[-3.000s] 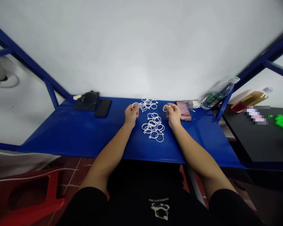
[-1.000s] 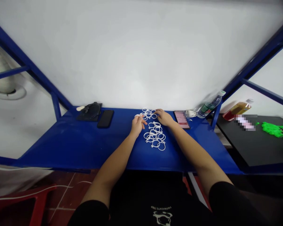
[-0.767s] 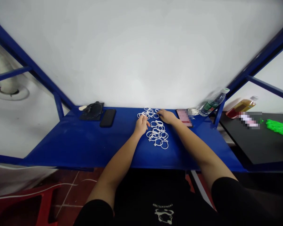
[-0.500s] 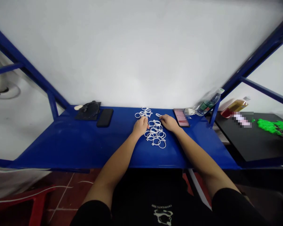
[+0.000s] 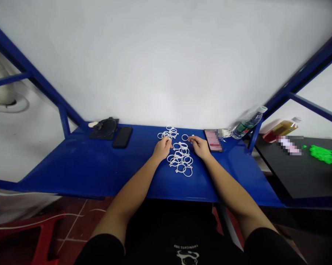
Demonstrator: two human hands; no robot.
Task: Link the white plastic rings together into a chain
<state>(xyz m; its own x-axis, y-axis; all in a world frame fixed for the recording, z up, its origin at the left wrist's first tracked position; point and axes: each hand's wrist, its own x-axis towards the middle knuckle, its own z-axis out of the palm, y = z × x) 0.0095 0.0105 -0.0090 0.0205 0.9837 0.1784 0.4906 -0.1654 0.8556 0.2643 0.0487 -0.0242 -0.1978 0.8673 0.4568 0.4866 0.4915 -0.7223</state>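
Note:
Several white plastic rings lie on the blue table point(image 5: 85, 165) in two groups: a far cluster point(image 5: 168, 133) and a nearer pile point(image 5: 181, 160). My left hand point(image 5: 162, 148) rests at the left edge of the rings, fingers curled and pinched near the far cluster; what it holds is too small to make out. My right hand point(image 5: 199, 145) sits to the right of the pile and pinches a single white ring point(image 5: 185, 137) lifted just beyond it.
A black phone point(image 5: 122, 137) and a dark bundle point(image 5: 104, 127) lie at the back left. A phone with a pink screen point(image 5: 213, 140) and a water bottle point(image 5: 247, 123) are at the back right. A black side table point(image 5: 300, 165) holds green parts point(image 5: 324, 152). A red stool point(image 5: 25, 239) stands lower left.
My right hand reached to the far cluster, then drew back to the right with one ring pinched. My left hand shifted right from the far cluster's left edge to the pile's left edge.

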